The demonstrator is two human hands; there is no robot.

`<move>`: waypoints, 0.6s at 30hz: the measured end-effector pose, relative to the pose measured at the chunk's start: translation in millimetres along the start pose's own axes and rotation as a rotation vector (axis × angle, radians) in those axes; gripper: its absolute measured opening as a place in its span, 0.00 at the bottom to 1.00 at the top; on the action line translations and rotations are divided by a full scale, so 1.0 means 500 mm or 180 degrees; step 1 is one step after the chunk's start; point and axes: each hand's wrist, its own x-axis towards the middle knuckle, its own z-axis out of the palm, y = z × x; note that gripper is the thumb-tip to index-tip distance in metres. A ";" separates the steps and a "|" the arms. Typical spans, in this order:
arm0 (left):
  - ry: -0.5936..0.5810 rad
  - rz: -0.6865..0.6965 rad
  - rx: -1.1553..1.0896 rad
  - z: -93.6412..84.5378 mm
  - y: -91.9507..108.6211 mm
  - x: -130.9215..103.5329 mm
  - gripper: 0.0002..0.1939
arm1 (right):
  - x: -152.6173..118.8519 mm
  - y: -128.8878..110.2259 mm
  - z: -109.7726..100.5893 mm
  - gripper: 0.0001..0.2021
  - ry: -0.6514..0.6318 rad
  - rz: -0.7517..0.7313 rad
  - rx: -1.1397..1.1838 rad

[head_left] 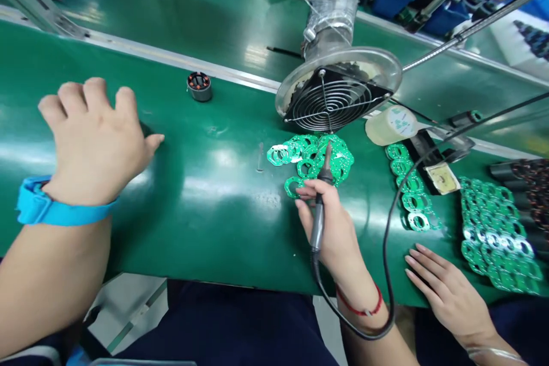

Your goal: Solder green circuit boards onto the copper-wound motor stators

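Observation:
My left hand (96, 137), with a blue band on its wrist, is over the left of the green table, back up. Its fingers are apart and bent away, the thumb out to the right; I see nothing held, though its underside is hidden. A black soldering iron (318, 223) is in my right hand (338, 234), its tip pointing up and away over a loose pile of green ring-shaped boards (338, 154). The fingers of that hand are beside or touching a single ring board (293, 187). Behind, between my hands, a dark stator with copper windings (199, 87) stands upright.
A fume extractor (330, 100) with a clear duct hangs behind the pile. To the right are a yellowish bottle (391, 124), a sponge holder (442, 177), a row of ring boards (412, 184), stacked boards (497, 234) and dark stators. Another person's hand (454, 297) rests at the front right.

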 end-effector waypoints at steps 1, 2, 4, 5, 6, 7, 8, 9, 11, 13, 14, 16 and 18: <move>0.0036 -0.0087 -0.0051 0.000 -0.004 0.008 0.32 | 0.002 0.009 0.005 0.15 -0.0084 -0.0100 -0.0198; -0.0035 -0.0089 -0.0105 0.005 -0.003 0.019 0.34 | 0.005 0.017 0.011 0.16 -0.0138 -0.0204 -0.0370; -0.0212 0.0074 -0.0212 0.026 0.009 0.052 0.33 | 0.011 0.027 0.025 0.17 -0.0242 -0.0444 -0.0542; -0.0262 0.0203 -0.0215 0.042 0.015 0.073 0.32 | 0.013 0.029 0.032 0.18 -0.0301 -0.0572 -0.0555; -0.0220 0.0296 -0.0185 0.058 0.019 0.097 0.30 | 0.015 0.028 0.037 0.19 -0.0354 -0.0687 -0.0559; -0.0203 0.0347 -0.0121 0.073 0.022 0.120 0.28 | 0.016 0.026 0.041 0.19 -0.0392 -0.0788 -0.0575; -0.0207 0.0333 -0.0049 0.086 0.024 0.141 0.25 | 0.015 0.023 0.045 0.18 -0.0405 -0.0871 -0.0616; -0.0197 0.0292 -0.0006 0.097 0.025 0.157 0.22 | 0.014 0.020 0.047 0.17 -0.0371 -0.0931 -0.0668; -0.0276 0.0255 0.0002 0.108 0.030 0.170 0.17 | 0.010 0.016 0.050 0.16 -0.0187 -0.1033 -0.0702; -0.0431 0.0497 -0.0129 0.108 0.043 0.151 0.14 | 0.006 0.014 0.052 0.15 0.0027 -0.1127 -0.0636; -0.0550 0.0739 -0.0271 0.105 0.054 0.130 0.13 | 0.004 0.013 0.053 0.15 0.0115 -0.1140 -0.0580; -0.0827 0.1343 -0.0673 0.097 0.081 0.075 0.10 | 0.001 0.009 0.054 0.15 0.0209 -0.1079 -0.0443; -0.1081 0.1686 -0.1022 0.089 0.110 0.014 0.09 | -0.002 -0.001 0.055 0.17 0.0229 -0.0980 -0.0217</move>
